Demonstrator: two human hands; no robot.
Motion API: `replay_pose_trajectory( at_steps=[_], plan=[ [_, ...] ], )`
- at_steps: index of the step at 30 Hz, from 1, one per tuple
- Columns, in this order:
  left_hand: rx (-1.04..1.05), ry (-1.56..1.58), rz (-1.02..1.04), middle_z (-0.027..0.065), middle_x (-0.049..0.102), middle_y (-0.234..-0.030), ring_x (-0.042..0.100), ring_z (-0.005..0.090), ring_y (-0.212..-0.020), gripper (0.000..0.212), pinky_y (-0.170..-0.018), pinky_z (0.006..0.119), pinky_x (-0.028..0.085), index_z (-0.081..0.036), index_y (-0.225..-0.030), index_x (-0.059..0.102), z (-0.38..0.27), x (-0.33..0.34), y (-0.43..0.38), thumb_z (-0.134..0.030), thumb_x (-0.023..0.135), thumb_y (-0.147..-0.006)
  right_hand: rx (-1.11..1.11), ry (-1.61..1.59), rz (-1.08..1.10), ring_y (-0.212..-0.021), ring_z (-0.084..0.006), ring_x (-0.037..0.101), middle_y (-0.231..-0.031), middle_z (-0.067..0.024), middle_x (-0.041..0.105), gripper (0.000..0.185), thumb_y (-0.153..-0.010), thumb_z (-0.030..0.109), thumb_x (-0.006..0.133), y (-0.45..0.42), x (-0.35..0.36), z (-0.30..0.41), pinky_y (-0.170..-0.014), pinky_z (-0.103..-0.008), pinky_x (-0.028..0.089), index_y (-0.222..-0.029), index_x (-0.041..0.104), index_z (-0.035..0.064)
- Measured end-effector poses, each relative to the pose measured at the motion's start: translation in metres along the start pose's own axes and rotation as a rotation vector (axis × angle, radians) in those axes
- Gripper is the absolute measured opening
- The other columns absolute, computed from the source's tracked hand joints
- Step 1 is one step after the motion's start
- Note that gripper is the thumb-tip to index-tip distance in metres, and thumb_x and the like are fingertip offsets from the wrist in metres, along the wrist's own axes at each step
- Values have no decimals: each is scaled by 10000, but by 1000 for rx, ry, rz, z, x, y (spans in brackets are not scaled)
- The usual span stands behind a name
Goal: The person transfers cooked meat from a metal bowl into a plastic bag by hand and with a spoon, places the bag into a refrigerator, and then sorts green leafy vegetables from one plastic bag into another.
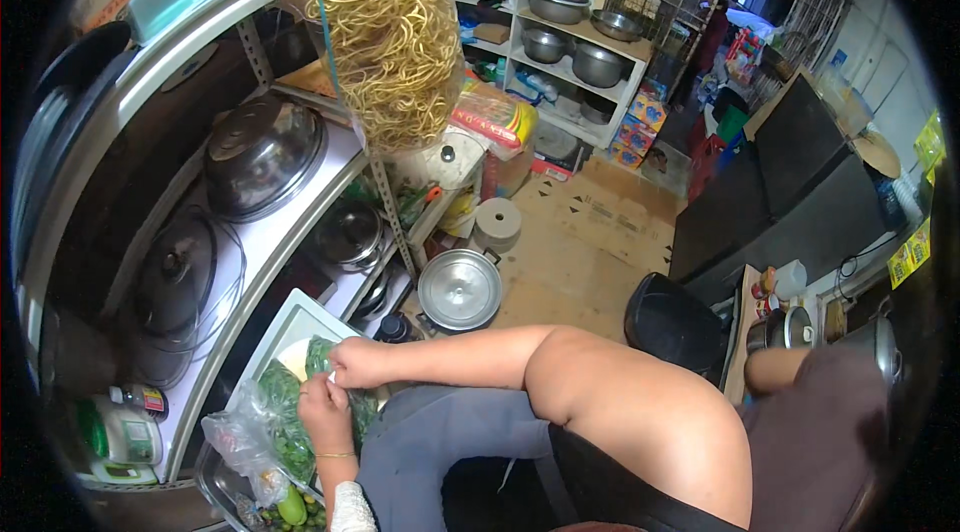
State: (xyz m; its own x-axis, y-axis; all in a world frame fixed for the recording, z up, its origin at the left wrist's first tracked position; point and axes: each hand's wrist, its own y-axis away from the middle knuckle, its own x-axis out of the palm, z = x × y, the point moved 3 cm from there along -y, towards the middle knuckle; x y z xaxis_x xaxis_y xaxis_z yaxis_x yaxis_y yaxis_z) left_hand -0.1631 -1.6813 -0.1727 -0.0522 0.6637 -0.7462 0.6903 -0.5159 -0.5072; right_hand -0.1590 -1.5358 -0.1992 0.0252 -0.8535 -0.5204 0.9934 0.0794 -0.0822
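Observation:
Both hands meet over a clear plastic bag of green leaves point(281, 389) in the lower left. My left hand point(324, 408), with a thin bracelet at the wrist, pinches the plastic. My right hand point(361, 362) is closed on the same bag, its fingers almost touching the left ones. A small white bit shows between the fingertips; I cannot tell what it is. Beneath the bag lies a white plastic tray point(298, 314), with a pale round item partly hidden in it. Closer to me, a clear container point(214, 483) holds a long green vegetable point(292, 508) and small green produce.
A large bag of dried noodles point(386, 37) hangs ahead. Left, a metal shelf carries an upturned metal bowl point(262, 157) and jars. A lidded pot point(460, 290) stands on the cardboard-covered floor point(555, 262). To the right are a black tub point(671, 322) and another person's brown-clothed body point(810, 442).

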Motion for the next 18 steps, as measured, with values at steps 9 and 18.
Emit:
replay_pose_trajectory(
  at_steps=[9,18],
  plan=[
    [-72,181,69,175,648,-805,619,353,-729,89,-665,439,494,-14,-857,646,7,-8,-6,-40,608,-781,55,-93,-1,-617,-324,596,-673,-182,619,195,-730,211,624,-1,-5,-10,-598,-434,473,-708,595,20],
    [76,33,175,186,613,-742,586,379,-649,96,-597,446,484,-19,-854,631,-5,-5,-9,-34,623,-760,47,-125,44,-659,-346,608,-707,-198,631,208,-729,219,628,-3,2,-6,-614,-443,475,-724,603,13]
  ],
)
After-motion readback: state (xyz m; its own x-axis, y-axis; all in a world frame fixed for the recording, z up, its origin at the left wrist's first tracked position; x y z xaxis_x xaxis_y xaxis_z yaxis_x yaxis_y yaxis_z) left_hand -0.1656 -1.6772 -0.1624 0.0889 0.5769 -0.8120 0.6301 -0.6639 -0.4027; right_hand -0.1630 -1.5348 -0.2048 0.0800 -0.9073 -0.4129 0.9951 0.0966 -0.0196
